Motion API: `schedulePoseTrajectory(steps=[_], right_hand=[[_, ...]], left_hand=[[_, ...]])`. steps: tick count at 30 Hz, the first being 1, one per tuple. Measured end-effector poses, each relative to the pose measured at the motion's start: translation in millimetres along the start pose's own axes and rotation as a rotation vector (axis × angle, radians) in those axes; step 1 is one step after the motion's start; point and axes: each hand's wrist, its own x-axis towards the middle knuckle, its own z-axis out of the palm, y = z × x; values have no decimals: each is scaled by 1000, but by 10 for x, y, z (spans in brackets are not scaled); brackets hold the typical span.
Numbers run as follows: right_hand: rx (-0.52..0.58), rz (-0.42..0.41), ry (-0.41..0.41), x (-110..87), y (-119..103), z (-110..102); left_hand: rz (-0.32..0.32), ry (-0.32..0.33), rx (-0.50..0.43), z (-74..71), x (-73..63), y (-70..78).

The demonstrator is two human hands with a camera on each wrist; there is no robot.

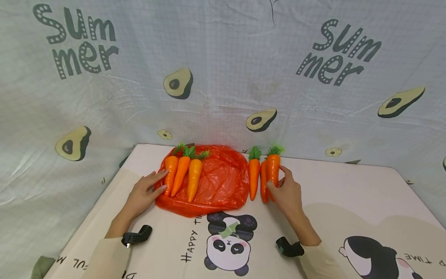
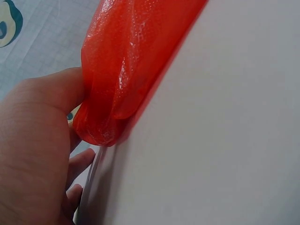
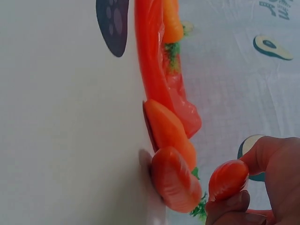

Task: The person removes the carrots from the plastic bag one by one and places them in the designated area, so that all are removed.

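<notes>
An orange-red plastic bag [image 1: 223, 182] lies on the table with three toy carrots side by side on its left part. My left hand [image 1: 141, 195] rests at the bag's left edge, fingers fairly straight, thumb and forefinger touching the bag beside the leftmost carrot [image 1: 170, 170]. In the left wrist view the thumb lies against the crumpled bag edge [image 2: 112, 93]. With thumb and fingers, my right hand [image 1: 287, 192] grips a carrot [image 1: 273, 168], raised off the table in the right wrist view. Two more carrots, one at the bag's right edge [image 1: 254, 174] and one partly hidden [image 1: 263, 180], lie beside it.
A pale table cover [image 1: 167, 236] with a printed panda [image 1: 228, 250] lies under everything. Behind the table's far edge hangs a fabric backdrop [image 1: 216, 85] with avocado prints. Each wrist wears a black camera, as on the left [image 1: 137, 235].
</notes>
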Motion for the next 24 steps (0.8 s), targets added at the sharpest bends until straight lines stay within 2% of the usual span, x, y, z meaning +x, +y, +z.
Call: schedulePoseTrajectory(steps=[24], right_hand=[[-47, 58, 7, 70, 191, -30]], left_hand=[[5, 2, 9, 6, -3, -7]])
